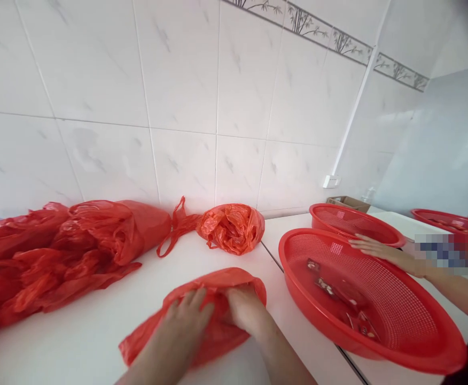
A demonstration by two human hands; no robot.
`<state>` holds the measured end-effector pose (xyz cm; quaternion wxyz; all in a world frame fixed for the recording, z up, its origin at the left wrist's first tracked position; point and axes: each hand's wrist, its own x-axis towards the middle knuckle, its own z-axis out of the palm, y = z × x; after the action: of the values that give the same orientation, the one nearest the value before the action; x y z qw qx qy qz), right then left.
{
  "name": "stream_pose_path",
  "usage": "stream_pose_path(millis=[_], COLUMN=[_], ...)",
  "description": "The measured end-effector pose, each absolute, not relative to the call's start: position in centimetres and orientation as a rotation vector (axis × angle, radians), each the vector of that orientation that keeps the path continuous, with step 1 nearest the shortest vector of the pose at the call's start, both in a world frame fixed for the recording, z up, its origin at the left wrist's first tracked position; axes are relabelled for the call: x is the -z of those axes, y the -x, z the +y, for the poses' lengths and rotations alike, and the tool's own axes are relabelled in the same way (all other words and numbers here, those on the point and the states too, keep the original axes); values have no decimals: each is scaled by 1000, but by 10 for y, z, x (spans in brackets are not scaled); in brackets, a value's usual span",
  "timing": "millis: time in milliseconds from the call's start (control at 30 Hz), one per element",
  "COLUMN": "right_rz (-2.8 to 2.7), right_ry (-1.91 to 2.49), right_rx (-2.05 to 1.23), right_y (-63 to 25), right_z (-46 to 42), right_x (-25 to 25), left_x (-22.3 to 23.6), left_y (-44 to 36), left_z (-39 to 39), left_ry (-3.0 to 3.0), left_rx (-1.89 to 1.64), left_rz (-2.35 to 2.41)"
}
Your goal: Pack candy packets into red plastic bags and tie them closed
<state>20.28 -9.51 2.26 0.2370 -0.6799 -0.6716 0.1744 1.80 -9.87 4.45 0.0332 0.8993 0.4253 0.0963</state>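
Handling of a thin plastic bag with two bare hands. The red bag lies on the white table, its mouth parted and its closed end pointing to the left. To open it well, the left hand would best keep light hold of the near layer while the right hand spreads the opposite wall outward from within; gentle, even pressure should separate the clinging film, whereas a sharp tug could tear it or drag the whole bag along. Relative to the fingers, the bag lies directly beneath those of the left hand, which curl over its front edge, slightly spread; whether they pinch the film cannot be told. The right fingers reach inside the mouth, with plastic around them, and are hidden, so their spread cannot be told. Just beyond sits a rolled bundle of red plastic; to the right, apart from the bag, stands a red basket holding small packets, a co-worker's hand at its rim
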Motion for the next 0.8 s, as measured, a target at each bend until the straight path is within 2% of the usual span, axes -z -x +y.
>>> stream_pose_path(millis=[67,233,433,600,800], right_rz=[-1914,-1917,-1750,-1748,-1769], right_ry=[1864,1826,1776,1827,1845], right_rx=[-546,-737,-719,-819,-684], right_y=[-209,-228,-242,-242,-238], right_z=[-97,-98,-89,-78,-77], right_x=[-27,-35,-35,-20,-17], left_x=[-51,-62,-69,-57,-62], left_y=[-13,21,15,7,11], left_z=[-74,-49,-63,-64,-72], left_ry=[-2812,-2727,-2527,-2495,-2560], left_rx=[-163,-144,66,154,73], left_rz=[1414,1398,1106,1265,1278])
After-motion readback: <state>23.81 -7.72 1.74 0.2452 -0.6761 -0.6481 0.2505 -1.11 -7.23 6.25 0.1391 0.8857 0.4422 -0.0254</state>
